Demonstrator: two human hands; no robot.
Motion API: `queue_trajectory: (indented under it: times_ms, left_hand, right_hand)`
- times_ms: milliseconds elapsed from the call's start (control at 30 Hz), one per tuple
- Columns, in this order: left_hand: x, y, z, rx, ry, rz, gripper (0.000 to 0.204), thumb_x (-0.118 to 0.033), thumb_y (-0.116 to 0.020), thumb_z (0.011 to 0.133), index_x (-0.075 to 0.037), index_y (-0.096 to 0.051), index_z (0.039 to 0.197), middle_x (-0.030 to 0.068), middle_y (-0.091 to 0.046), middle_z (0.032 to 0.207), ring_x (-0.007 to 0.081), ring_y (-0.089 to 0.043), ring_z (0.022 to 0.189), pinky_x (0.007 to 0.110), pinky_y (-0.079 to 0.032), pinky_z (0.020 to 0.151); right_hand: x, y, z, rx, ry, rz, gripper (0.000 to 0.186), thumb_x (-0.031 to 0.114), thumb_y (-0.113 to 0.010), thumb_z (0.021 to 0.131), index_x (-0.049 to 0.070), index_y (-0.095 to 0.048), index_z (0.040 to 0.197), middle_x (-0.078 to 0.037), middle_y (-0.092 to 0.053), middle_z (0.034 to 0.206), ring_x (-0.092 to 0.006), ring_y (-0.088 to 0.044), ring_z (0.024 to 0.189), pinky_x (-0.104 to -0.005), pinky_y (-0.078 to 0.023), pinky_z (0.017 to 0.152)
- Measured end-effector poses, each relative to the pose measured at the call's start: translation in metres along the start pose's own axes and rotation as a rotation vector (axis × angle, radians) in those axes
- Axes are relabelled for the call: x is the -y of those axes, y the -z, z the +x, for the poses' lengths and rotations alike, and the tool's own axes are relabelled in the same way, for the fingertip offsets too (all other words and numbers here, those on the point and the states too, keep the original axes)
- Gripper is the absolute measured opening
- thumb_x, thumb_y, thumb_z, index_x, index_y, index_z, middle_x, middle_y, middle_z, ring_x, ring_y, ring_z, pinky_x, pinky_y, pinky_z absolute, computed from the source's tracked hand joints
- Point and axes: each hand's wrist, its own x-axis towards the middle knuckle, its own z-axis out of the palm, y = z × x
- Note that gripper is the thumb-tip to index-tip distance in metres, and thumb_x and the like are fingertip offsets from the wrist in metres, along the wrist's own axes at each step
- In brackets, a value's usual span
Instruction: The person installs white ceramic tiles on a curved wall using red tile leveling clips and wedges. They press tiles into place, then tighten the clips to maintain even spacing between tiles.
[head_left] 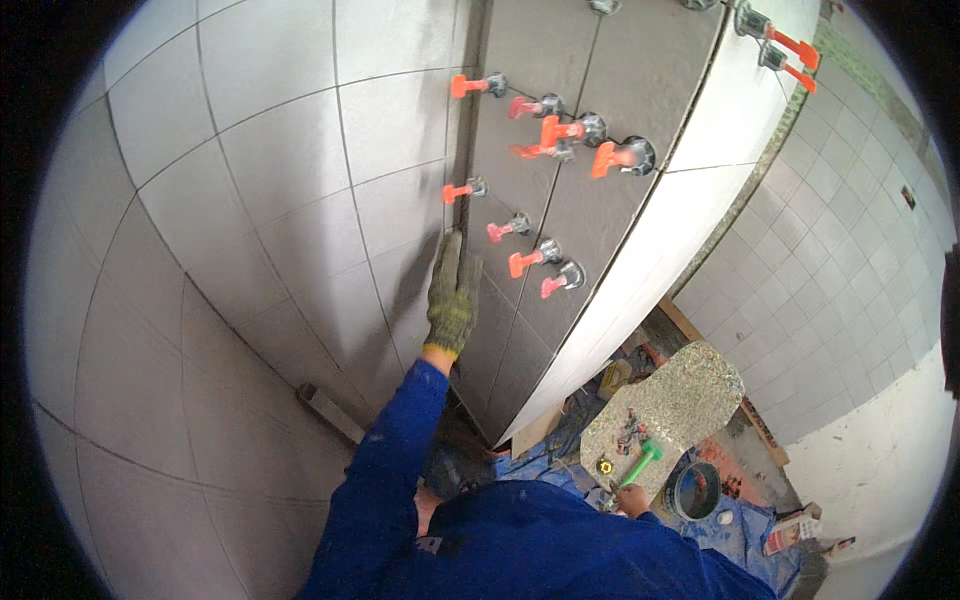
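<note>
My left hand [452,300], in a grey-green work glove with a yellow cuff, is raised with its fingers stretched out. It lies flat against the dark grey tiles [510,345], close to the corner with the white tiled wall. Several orange and red tile-leveling clips [535,258] stick out of the grey tile joints above and beside it. Low on the right, my bare right hand [632,500] is closed around the lower end of a green mallet [645,458]. Its fingers are partly hidden by their small size and the sleeve.
A speckled board [690,385] lies below on the right, with a heap of small clips [632,432] and a yellow round object [605,467] on it. Beside it stand a dark bucket [697,488] and a carton [792,530]. Blue sheeting [738,545] covers the floor. A white column edge [620,315] juts out.
</note>
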Motion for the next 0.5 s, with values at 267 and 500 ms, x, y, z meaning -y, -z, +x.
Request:
queue_trajectory:
  times_ms: [267, 500]
  left_hand:
    - [0.017, 0.007, 0.072, 0.122, 0.121, -0.282, 0.042, -0.013, -0.05, 0.11, 0.002, -0.048, 0.149, 0.0111, -0.056, 0.147, 0.0173, -0.056, 0.132, 0.032, -0.041, 0.117]
    - [0.042, 0.016, 0.098, 0.139, 0.281, -0.455, 0.038, -0.014, -0.05, 0.108, 0.001, -0.05, 0.142, 0.0093, -0.06, 0.131, 0.0196, -0.059, 0.115, 0.034, -0.049, 0.1]
  right_hand:
    - [-0.057, -0.001, 0.006, 0.008, -0.025, -0.12, 0.022, 0.021, -0.065, 0.091, 0.0, -0.073, 0.091, -0.014, -0.075, 0.077, -0.0248, -0.073, 0.062, -0.0392, -0.059, 0.055]
    - [-0.164, -0.013, 0.016, 0.062, 0.292, -1.125, 0.026, 0.035, -0.067, 0.087, 0.015, -0.081, 0.096, -0.011, -0.078, 0.096, -0.0311, -0.075, 0.095, -0.0459, -0.06, 0.08]
